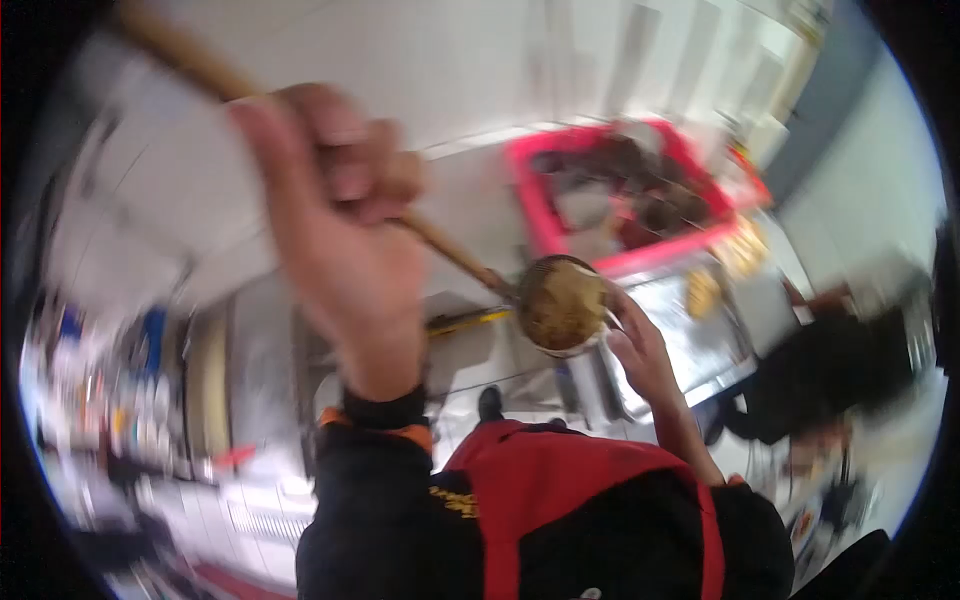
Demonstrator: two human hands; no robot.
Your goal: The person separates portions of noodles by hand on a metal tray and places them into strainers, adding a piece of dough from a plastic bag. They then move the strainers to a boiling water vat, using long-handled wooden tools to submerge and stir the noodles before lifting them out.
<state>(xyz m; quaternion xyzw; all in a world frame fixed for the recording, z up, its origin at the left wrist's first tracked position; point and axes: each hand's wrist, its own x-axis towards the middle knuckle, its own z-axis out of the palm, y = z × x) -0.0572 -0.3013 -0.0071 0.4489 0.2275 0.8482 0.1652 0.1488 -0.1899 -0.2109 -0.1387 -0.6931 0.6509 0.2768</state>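
Left hand [350,240]: fingers wrapped round wooden handle [452,246]
Right hand [645,350]: fingers at rim of round bowl [563,308], grip cannot be told
Round bowl: at handle's end, between hands, brown inside
Pink basket [532,195]: beyond bowl, contents blurred
Metal tray [715,342]: beside right hand

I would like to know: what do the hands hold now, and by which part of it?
The left hand grips a long tool by its wooden handle, partway along. The right hand is at its round end; blur hides whether it grips.
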